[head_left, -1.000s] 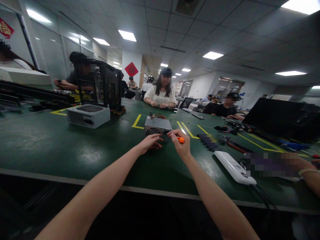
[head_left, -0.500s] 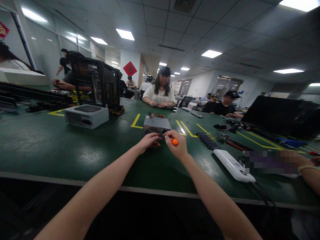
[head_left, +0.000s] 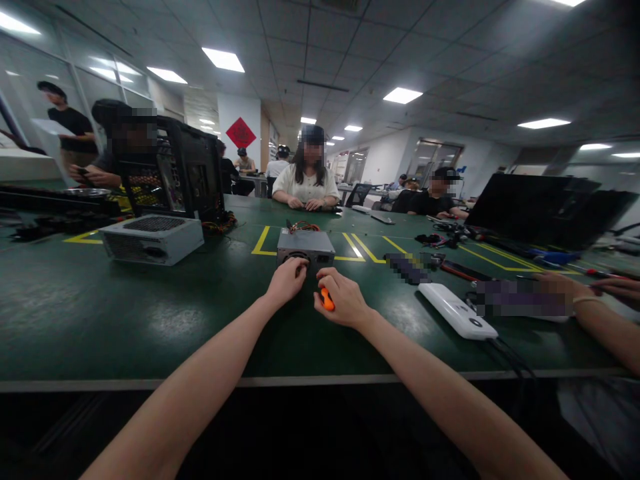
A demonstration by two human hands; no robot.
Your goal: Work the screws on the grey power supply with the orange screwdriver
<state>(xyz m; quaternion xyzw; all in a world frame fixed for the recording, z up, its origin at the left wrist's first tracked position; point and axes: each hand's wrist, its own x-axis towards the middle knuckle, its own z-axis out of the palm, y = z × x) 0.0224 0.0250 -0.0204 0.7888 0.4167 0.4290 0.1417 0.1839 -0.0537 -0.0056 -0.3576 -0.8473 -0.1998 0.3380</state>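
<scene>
In the head view, a grey computer power supply (head_left: 314, 245) rests on the green table in front of me, its fan grille and power socket facing me. My left hand (head_left: 287, 280) is at the grille, fingers bent and pressed together; whatever they may pinch is hidden. Just to the right, my right hand (head_left: 345, 300) is closed around an orange-handled screwdriver (head_left: 327, 299). Its handle end shows below the fingers, and the shaft cannot be made out. The right fingertips are close to the power supply's lower front edge.
A second power supply (head_left: 150, 239) and an open black computer case (head_left: 173, 167) stand on the left. To the right lie a white power strip (head_left: 457, 311), cables and dark monitors (head_left: 537, 210). Co-workers sit across and beside the table (head_left: 210, 347); one person's hand (head_left: 563, 287) is at the far right.
My right hand has drawn back slightly from the power supply, and the screwdriver has turned in it. My left fingers have closed up at the grille. The view has shifted to the right.
</scene>
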